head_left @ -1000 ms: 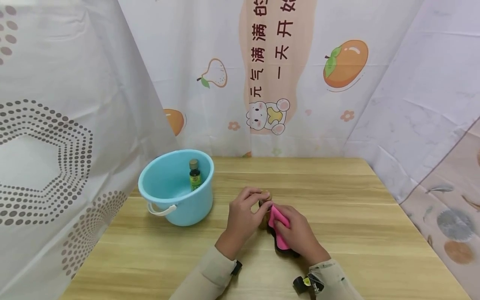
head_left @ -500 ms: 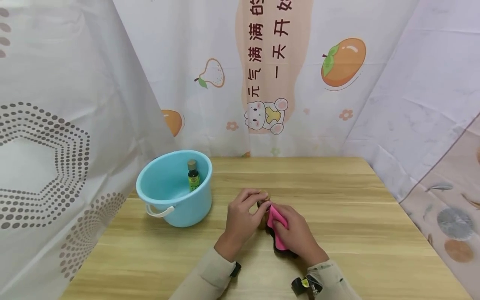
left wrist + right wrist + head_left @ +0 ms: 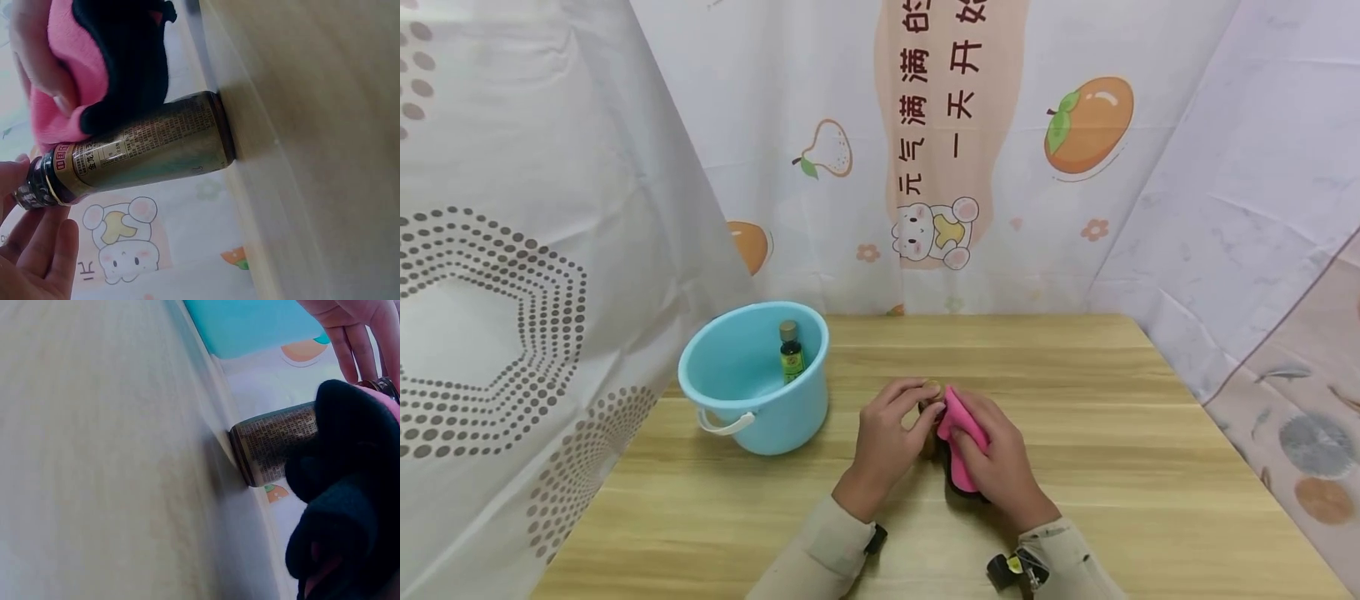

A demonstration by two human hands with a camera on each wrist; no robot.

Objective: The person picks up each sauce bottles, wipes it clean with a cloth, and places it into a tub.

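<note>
A sauce bottle with a gold printed label (image 3: 150, 147) stands upright on the table. My left hand (image 3: 878, 437) pinches it at the dark cap and neck (image 3: 39, 184), thumb on one side and fingertips on the other. In my right hand (image 3: 1000, 454) is a bunched cloth, pink on one side and black on the other (image 3: 966, 473). The cloth lies against the side of the bottle, its black side showing large in the right wrist view. In the head view, the hands and cloth hide most of the bottle.
To the left stands a light blue bucket (image 3: 797, 412) with a white handle (image 3: 726, 425). A dark bottle with a yellow-green label (image 3: 792, 357) is inside it. The wooden table (image 3: 1112, 417) extends right, up to printed curtains (image 3: 820, 83) at the back and sides.
My right hand has moved the cloth slightly up and away along the bottle, toward its cap. My left hand keeps its pinch on the bottle top.
</note>
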